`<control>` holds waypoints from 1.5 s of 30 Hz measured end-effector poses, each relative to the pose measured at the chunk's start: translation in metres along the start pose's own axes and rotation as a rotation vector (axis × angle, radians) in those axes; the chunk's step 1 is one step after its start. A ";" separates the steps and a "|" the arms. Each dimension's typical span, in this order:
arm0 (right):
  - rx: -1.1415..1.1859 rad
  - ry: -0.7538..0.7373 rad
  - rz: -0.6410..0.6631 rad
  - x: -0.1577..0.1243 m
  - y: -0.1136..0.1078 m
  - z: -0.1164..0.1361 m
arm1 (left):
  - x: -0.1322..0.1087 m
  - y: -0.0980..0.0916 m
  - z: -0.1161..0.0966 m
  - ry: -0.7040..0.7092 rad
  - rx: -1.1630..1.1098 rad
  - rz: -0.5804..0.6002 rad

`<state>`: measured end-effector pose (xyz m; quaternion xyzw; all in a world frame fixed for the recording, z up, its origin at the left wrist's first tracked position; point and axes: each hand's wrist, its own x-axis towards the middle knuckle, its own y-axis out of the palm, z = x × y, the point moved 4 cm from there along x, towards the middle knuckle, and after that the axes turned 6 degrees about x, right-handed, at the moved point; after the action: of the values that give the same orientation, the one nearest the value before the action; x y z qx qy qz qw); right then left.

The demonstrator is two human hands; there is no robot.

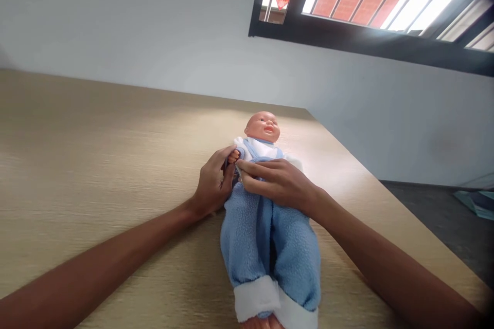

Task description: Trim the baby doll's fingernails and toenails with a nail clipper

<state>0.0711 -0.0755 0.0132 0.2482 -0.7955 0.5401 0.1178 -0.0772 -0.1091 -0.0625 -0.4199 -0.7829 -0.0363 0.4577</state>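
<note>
A baby doll [266,126] lies on its back on the table, its head away from me and its feet toward me. It wears a white top [252,145] with blue trim and fuzzy blue overalls [247,236] with white cuffs. My left hand [214,180] is closed around the doll's arm and sleeve, with the doll's small fingers showing at my fingertips. Across the doll's belly reaches my right hand [278,180], thumb and fingers pinched on clothing at its side near the sleeve. My fingers partly hide what they pinch.
The light wood table [116,164] runs to a pale wall [135,25], with its right edge slanting past my right arm. A dark-framed barred window [358,25] is at upper right. On the dark floor lies a pale teal object [478,203].
</note>
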 end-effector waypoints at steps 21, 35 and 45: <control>0.498 0.725 -0.534 -0.077 -0.043 -0.039 | 0.013 -0.016 -0.005 0.107 0.177 0.585; 1.097 1.097 -0.670 -0.135 -0.025 -0.042 | 0.052 -0.019 -0.068 0.245 0.656 0.982; 1.267 1.251 -0.762 -0.159 -0.014 -0.034 | 0.058 0.107 -0.095 0.467 0.314 1.117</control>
<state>0.2104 -0.0055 -0.0342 0.1749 -0.0165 0.8288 0.5313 0.0486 -0.0462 0.0013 -0.6745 -0.3206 0.2331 0.6229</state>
